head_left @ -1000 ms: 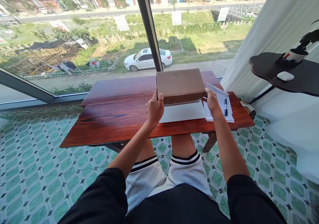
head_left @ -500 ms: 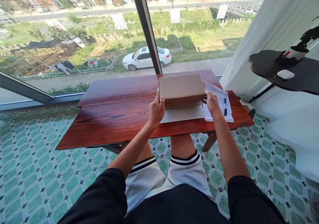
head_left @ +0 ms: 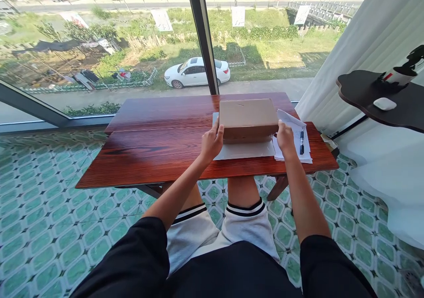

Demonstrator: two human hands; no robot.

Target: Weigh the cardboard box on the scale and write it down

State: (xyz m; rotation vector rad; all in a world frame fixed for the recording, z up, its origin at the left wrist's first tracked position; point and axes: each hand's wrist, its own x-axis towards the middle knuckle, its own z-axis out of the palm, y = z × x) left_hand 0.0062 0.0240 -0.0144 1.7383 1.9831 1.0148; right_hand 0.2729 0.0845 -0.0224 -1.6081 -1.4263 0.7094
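Gripping both ends, left hand (head_left: 212, 142) and right hand (head_left: 285, 139) hold closed cardboard box (head_left: 248, 117), contents unseen.

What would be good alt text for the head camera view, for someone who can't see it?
A seated person's left hand and right hand grip the two near corners of a brown cardboard box resting on a white sheet on a red wooden table. Papers with a pen lie right of the box; beyond, a window shows a white car.
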